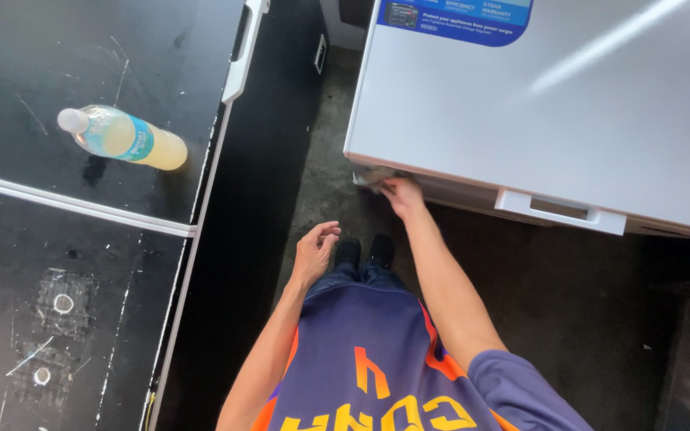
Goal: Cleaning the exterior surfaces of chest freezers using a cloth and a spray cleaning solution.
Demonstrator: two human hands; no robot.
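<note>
My right hand (402, 194) reaches forward and presses a small greyish cloth (372, 177) against the front lower corner of a white chest freezer (537, 96), just under its lid edge. The fingers are closed on the cloth. My left hand (314, 250) hangs loosely by my side above the floor, fingers curled and apart, holding nothing. It is close to the black side of a dark chest freezer (81, 263) on my left.
A plastic bottle (124, 137) of pale yellow drink stands on the dark freezer's black lid. That lid has a white handle (243, 49). The white freezer's own handle (559, 211) sits right of my hand. A narrow concrete floor strip (325, 160) runs between both freezers.
</note>
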